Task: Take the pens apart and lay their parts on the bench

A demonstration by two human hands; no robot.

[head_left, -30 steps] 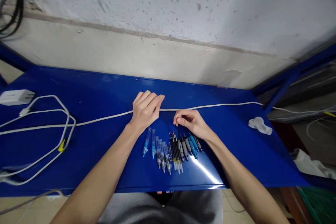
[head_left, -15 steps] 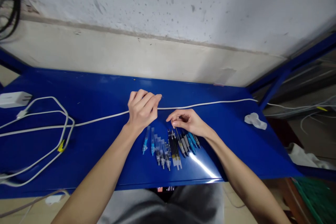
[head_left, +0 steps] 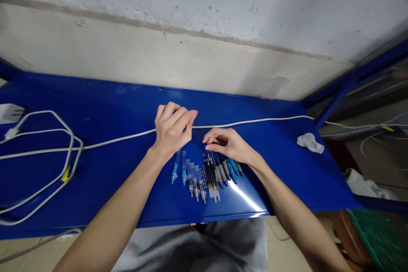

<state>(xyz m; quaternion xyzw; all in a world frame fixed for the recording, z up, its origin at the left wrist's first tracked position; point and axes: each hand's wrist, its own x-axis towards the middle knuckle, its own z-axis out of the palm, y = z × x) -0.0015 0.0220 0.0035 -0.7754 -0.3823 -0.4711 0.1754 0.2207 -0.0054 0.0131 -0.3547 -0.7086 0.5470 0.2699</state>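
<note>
My left hand (head_left: 174, 129) hovers over the blue shelf (head_left: 121, 182) with its fingers curled in; whatever it may hold is hidden. To its right, my right hand (head_left: 228, 142) pinches a slender pen refill (head_left: 211, 149) between thumb and fingers, mostly covered by them. Below the hands lie clear pen barrels with blue grips (head_left: 184, 172), clear barrels with dark grips (head_left: 196, 185), and a row of black refills (head_left: 212, 180) with pale ends. Several grey and blue pen grip sections (head_left: 232, 170) lie under my right wrist.
A white cable (head_left: 117, 139) runs across the shelf behind my hands and loops at the left, near a white plug adapter (head_left: 9, 113). Crumpled white tissue (head_left: 310, 143) lies at the right. A pale wall (head_left: 191, 59) stands behind the shelf.
The view has shifted slightly, so the cable and adapter sit further left. Both hands keep nearly the same pose; the right fingers have moved only a little.
</note>
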